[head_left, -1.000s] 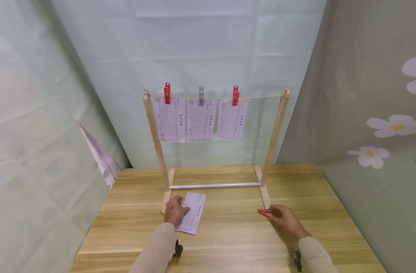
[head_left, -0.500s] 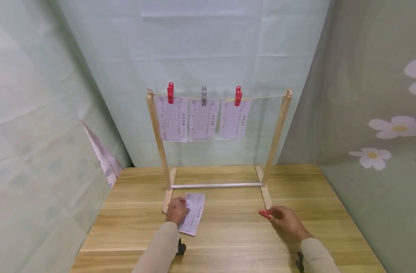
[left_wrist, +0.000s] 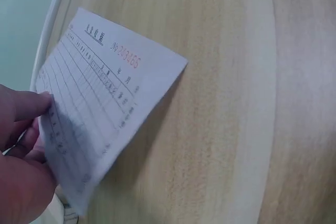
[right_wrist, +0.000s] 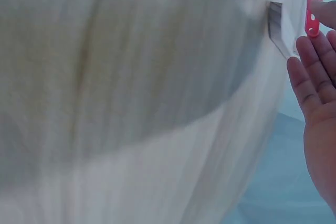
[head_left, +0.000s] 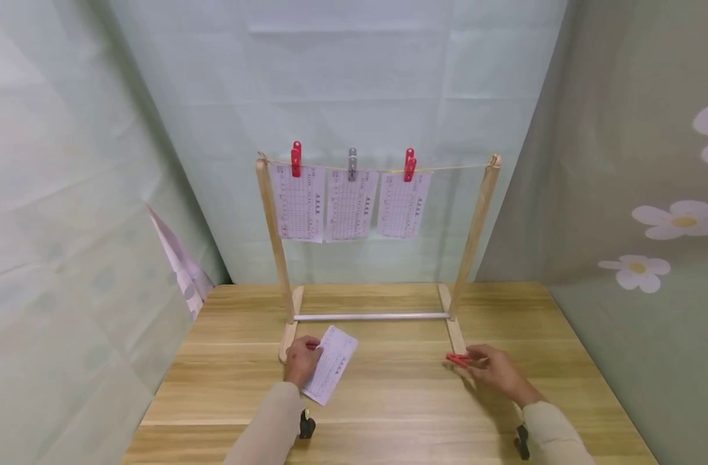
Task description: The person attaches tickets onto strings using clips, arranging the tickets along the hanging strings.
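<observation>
My left hand (head_left: 301,363) pinches the long edge of a printed paper slip (head_left: 333,365). In the left wrist view the slip (left_wrist: 105,93) is tilted up off the wood, with a shadow under it and a red number near one end. On the right, my right hand (head_left: 500,374) holds a small red clip (head_left: 456,359) between thumb and fingertips, close to the front end of the stand's right foot. The right wrist view has the clip (right_wrist: 313,6) under the thumb, while the other fingers reach out fairly straight.
A wooden stand (head_left: 472,239) holds a thin cord (head_left: 458,168). Three similar printed slips hang from it by a red clip (head_left: 296,159), a grey clip (head_left: 352,165) and another red clip (head_left: 410,166). A white bar (head_left: 371,317) joins the feet. Fabric curtains surround the wooden table (head_left: 388,413).
The left hand has gripped the slip and lifted it, turning it slightly. The right hand has raised the red clip a little. The view has shifted slightly.
</observation>
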A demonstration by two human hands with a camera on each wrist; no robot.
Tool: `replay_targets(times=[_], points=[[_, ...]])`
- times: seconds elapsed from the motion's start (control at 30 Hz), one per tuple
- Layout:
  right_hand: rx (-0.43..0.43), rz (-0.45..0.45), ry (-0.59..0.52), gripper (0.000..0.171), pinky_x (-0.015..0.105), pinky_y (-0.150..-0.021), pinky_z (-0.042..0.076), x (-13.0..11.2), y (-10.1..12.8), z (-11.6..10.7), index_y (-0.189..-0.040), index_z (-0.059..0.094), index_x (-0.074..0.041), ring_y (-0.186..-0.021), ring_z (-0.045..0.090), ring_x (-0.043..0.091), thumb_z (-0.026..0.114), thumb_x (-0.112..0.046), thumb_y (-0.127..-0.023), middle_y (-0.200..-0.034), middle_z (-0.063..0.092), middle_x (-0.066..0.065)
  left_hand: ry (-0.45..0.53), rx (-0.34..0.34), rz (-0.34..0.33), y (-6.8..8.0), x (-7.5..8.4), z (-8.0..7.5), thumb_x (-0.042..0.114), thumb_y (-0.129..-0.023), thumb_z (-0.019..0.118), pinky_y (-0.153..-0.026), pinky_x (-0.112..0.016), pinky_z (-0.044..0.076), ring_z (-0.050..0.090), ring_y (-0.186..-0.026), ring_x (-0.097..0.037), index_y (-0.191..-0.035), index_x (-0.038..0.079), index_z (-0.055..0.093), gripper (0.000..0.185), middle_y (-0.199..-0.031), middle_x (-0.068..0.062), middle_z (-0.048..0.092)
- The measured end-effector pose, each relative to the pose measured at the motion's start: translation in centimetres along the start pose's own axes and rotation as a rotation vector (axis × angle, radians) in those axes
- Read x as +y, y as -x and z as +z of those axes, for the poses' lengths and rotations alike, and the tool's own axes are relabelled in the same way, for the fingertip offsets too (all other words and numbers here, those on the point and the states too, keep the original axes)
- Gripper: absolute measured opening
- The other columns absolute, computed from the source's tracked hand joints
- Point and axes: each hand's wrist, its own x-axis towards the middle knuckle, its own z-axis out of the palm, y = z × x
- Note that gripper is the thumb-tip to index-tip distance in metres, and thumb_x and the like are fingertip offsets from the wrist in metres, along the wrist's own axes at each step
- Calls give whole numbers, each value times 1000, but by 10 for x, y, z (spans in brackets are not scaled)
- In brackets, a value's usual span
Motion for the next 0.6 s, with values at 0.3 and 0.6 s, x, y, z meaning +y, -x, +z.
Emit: replay_targets(times=[0.3, 0.6], points=[[31, -69, 2, 31, 45, -80, 56, -12, -14, -16, -109, 66, 12, -92, 66, 34, 78, 2, -82, -101, 70, 15, 85, 21, 17, -6, 6, -1, 0, -84, 74, -66, -29, 48, 61, -69, -13, -102, -4, 72, 18, -81, -7, 70], [69, -83, -56, 34, 56, -86, 53, -25, -19, -25, -114, 64, 10, -97, 67, 38, 76, 5, -83, -104, 69, 16, 207, 52, 17, -9, 19, 1, 5, -83, 77, -72, -25, 51, 71, -83, -20, -105, -2, 74, 24, -92, -11, 76]])
